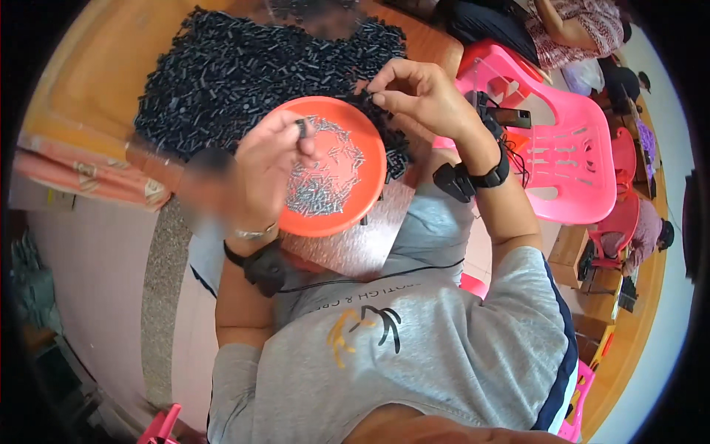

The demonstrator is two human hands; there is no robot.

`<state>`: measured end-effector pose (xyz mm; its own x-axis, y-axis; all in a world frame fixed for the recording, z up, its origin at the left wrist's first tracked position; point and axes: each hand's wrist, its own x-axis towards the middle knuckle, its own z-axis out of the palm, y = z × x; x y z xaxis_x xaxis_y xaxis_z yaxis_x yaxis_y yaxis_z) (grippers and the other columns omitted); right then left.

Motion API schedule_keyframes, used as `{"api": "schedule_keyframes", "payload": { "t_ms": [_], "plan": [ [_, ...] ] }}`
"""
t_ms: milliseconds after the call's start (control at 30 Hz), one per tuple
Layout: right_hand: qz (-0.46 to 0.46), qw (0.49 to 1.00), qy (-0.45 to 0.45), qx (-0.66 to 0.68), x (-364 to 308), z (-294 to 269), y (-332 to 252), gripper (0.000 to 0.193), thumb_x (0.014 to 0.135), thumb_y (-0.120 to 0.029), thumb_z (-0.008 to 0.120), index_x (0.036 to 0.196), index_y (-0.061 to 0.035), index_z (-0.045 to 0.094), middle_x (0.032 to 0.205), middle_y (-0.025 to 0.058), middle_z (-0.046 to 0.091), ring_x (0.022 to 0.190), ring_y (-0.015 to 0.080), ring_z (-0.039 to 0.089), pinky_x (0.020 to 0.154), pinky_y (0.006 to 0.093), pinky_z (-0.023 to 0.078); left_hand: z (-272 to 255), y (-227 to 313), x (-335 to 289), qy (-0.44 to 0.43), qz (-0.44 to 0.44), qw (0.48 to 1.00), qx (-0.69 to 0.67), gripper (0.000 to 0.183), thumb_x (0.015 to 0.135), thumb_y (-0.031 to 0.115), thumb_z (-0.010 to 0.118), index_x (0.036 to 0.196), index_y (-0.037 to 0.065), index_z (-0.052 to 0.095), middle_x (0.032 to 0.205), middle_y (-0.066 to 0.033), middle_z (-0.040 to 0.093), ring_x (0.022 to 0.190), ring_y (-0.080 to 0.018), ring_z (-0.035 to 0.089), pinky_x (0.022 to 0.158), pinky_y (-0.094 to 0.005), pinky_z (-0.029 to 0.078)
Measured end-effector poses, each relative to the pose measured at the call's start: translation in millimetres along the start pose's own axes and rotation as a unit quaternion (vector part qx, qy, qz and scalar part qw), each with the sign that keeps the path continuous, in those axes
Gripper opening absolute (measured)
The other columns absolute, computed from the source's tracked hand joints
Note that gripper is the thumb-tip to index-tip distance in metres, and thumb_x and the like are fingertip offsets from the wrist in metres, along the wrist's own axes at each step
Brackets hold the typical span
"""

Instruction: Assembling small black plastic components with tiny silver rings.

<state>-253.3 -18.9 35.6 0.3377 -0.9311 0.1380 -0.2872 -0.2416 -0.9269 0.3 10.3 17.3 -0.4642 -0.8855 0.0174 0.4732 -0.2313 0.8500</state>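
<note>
My left hand [268,166] is raised over the left side of a round orange-red plastic plate [373,159]. Its thumb and forefinger pinch a small black cylindrical piece [301,128]. Many small silvery metal pins [318,196] lie in the plate, thickest toward its near side. My right hand [429,100] is beyond the plate's right rim, thumb and forefinger curled to a pinch at the edge of a large heap of black pieces [237,70]. What sits between those fingertips blends into the dark heap, so I cannot make it out.
The heap covers much of the wooden table [81,81]. A pink plastic chair [569,163] stands close on my right, with a small dark device [512,118] and cables beside my wrist. Other people [573,33] sit farther right. Part of the far heap is blurred.
</note>
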Motion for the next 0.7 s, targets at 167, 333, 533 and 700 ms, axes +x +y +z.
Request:
{"api": "schedule_keyframes", "payload": {
  "t_ms": [167, 333, 533, 700],
  "plan": [
    [-0.054, 0.995, -0.031, 0.08, 13, 32, -34, 0.01, 0.083, -0.003, 0.065, 0.092, -0.0007, 0.065, 0.083, 0.0009, 0.065, 0.077, 0.006, 0.059, 0.072, 0.0206, 0.049, -2, -4, 3, 0.022, 0.004, 1.0, 0.004, 0.019, 0.092, 0.017, 0.045, 0.093, 0.0, 0.054, 0.079, -0.0049, 0.056, 0.072, -0.013, 0.055, 0.067, -0.0234, 0.042],
    [-0.059, 0.984, 0.026, 0.168, 21, 61, -33, 0.015, 0.082, -0.002, 0.065, 0.097, 0.0016, 0.064, 0.086, 0.0039, 0.066, 0.079, 0.008, 0.061, 0.073, 0.0224, 0.051, -4, -4, 0, 0.005, 0.032, 0.999, -0.026, 0.018, 0.092, 0.014, 0.045, 0.094, 0.0, 0.056, 0.082, -0.0038, 0.057, 0.071, -0.0108, 0.055, 0.067, -0.0229, 0.044],
    [-0.011, 0.972, 0.0, 0.234, 18, 69, -19, 0.017, 0.082, -0.004, 0.066, 0.099, 0.0012, 0.064, 0.087, 0.005, 0.067, 0.079, 0.0105, 0.062, 0.073, 0.0232, 0.051, -6, -9, 2, 0.006, 0.038, 0.999, -0.024, 0.019, 0.093, 0.014, 0.044, 0.098, 0.001, 0.056, 0.083, -0.0038, 0.057, 0.072, -0.0115, 0.056, 0.066, -0.0234, 0.044],
    [-0.023, 0.969, -0.005, 0.247, 17, 67, -13, 0.015, 0.083, -0.004, 0.066, 0.097, 0.0008, 0.065, 0.087, 0.0057, 0.067, 0.078, 0.0108, 0.062, 0.073, 0.0237, 0.051, -6, -11, 4, 0.007, 0.021, 1.0, -0.005, 0.018, 0.091, 0.014, 0.045, 0.097, 0.001, 0.056, 0.083, -0.0038, 0.057, 0.071, -0.012, 0.056, 0.066, -0.0234, 0.043]
  ]
}}
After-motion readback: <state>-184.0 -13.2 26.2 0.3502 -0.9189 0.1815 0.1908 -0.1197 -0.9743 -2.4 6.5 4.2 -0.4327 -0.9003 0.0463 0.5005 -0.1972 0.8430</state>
